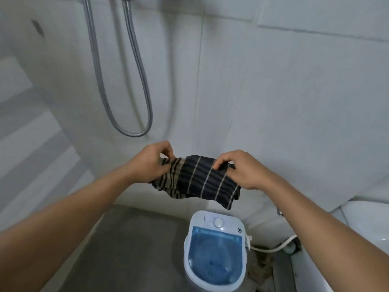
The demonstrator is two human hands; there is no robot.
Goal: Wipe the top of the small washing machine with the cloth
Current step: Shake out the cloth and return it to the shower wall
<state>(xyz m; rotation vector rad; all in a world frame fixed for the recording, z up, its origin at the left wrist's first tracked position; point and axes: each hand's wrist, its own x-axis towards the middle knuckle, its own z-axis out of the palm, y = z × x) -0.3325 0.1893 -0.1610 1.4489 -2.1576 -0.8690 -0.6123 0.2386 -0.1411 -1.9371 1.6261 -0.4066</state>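
Observation:
A dark cloth (200, 180) with pale stripes hangs stretched between both hands at chest height. My left hand (147, 163) pinches its left end and my right hand (242, 169) grips its right end. Well below them on the floor stands the small white washing machine (215, 249) with a translucent blue lid and a round white knob on its top panel. The cloth is clear above the machine and does not touch it.
A metal shower hose (130, 102) loops down the white tiled wall behind. A white hose (271, 248) runs from the machine's right side along the grey floor. A white fixture (370, 224) sits at the right edge.

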